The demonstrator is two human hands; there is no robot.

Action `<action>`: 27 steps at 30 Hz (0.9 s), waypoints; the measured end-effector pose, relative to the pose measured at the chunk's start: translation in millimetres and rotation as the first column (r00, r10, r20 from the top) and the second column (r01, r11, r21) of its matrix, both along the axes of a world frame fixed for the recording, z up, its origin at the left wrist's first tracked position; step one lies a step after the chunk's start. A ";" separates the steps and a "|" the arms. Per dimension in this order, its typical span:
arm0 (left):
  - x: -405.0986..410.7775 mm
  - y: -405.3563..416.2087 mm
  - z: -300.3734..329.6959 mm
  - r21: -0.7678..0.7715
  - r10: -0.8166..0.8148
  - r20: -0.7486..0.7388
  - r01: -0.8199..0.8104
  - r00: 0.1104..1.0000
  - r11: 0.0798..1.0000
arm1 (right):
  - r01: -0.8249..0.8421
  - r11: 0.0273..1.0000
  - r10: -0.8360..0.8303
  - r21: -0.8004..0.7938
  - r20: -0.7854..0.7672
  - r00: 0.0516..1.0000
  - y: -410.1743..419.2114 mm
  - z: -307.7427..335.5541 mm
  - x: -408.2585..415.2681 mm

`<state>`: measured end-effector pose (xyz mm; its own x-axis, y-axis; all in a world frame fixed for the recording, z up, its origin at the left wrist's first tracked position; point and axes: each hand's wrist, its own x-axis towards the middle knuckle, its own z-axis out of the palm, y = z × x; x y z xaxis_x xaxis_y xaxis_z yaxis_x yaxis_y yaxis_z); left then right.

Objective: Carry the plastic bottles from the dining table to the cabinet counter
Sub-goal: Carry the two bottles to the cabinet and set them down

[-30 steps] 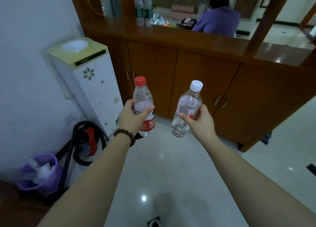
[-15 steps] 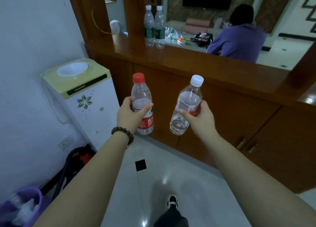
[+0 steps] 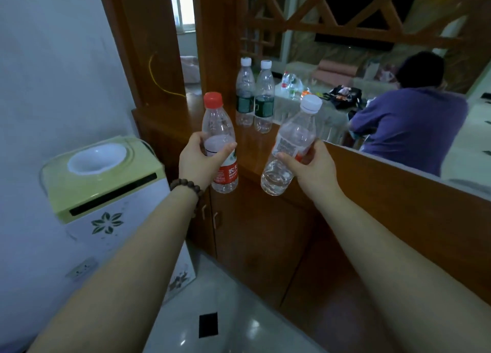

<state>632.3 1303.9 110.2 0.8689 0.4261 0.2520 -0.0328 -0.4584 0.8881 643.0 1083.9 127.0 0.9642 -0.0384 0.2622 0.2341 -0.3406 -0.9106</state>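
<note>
My left hand (image 3: pixel 198 163) grips a clear plastic bottle with a red cap (image 3: pixel 219 129) and a red label, held upright. My right hand (image 3: pixel 313 169) grips a clear bottle with a white cap (image 3: pixel 295 137), tilted to the right, with some water in its bottom. Both bottles hang in the air just in front of the wooden cabinet counter (image 3: pixel 398 177). Two white-capped bottles with green labels (image 3: pixel 255 97) stand side by side on the counter, behind the bottles I hold.
A water dispenser (image 3: pixel 106 193) with a yellow-green top stands at the left against the white wall. Cabinet doors (image 3: pixel 265 246) lie below the counter. Beyond it a person in a purple shirt (image 3: pixel 409 124) sits at a cluttered table. A wooden post (image 3: pixel 218 33) rises from the counter.
I have walked closer to the cabinet and the view has risen; the counter and its two standing bottles now loom larger, directly behind the two bottles I hold.
</note>
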 end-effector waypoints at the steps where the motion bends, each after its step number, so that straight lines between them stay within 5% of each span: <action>1: 14.6 4.0 4.7 0.007 0.002 0.006 -0.002 1.000 1.000 | -0.003 1.000 0.003 -0.003 0.007 1.000 2.2 2.2 14.4; 15: 202.7 55.1 12.4 0.079 -0.111 -0.012 0.111 0.994 0.991 | 0.029 0.998 -0.030 -0.060 -0.007 1.000 67.4 -3.3 169.4; 27: 258.0 62.0 -11.4 0.089 -0.214 -0.010 0.214 0.977 0.973 | -0.018 0.988 0.012 -0.155 -0.043 0.999 93.2 -16.0 219.8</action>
